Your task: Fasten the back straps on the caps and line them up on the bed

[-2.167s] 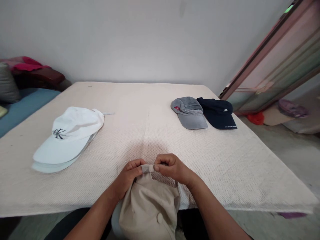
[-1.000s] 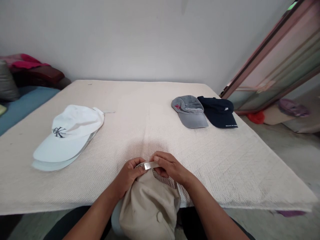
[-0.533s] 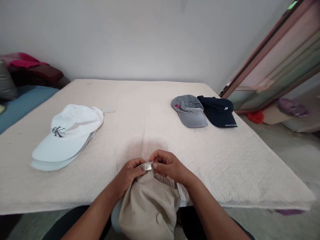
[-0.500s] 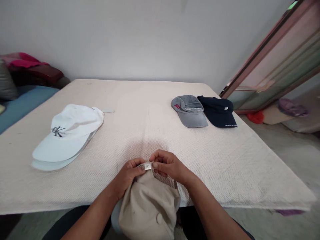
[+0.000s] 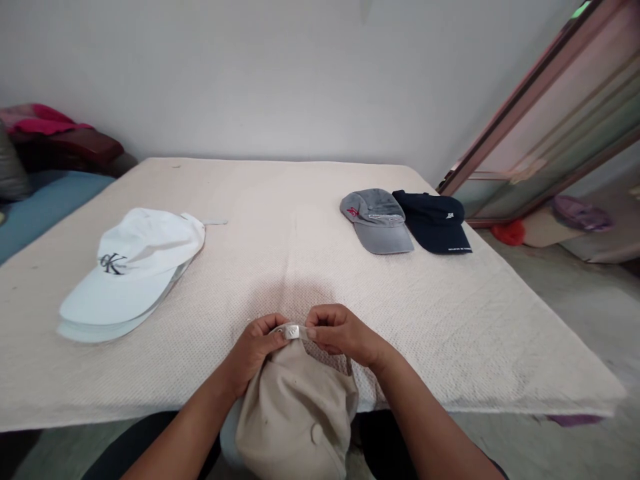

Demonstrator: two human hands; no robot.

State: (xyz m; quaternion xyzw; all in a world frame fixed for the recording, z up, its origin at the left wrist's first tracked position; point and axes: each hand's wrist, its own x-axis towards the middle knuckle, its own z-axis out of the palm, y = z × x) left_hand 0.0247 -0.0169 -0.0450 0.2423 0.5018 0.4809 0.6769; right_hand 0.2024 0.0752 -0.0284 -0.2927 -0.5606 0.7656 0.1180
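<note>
A beige cap (image 5: 295, 413) rests over the near edge of the table, crown toward me. Its back strap with a small metal buckle (image 5: 291, 331) is pinched between both hands. My left hand (image 5: 257, 350) grips the strap on the left of the buckle, fingers curled. My right hand (image 5: 340, 333) pinches the strap on the right, fingers folded. Both wrists lie over the cap.
The table carries a cream woven cloth (image 5: 300, 253). A stack of white caps (image 5: 127, 267) lies at the left. A grey cap (image 5: 375, 220) and a navy cap (image 5: 436, 221) sit side by side at the far right. A leaning framed panel (image 5: 545, 127) stands right; cushions (image 5: 55, 140) lie far left.
The strap end has been drawn through the buckle: earlier a plain fabric strap showed between my fingers, now the metal buckle shows. Both hands stayed at the cap's back.
</note>
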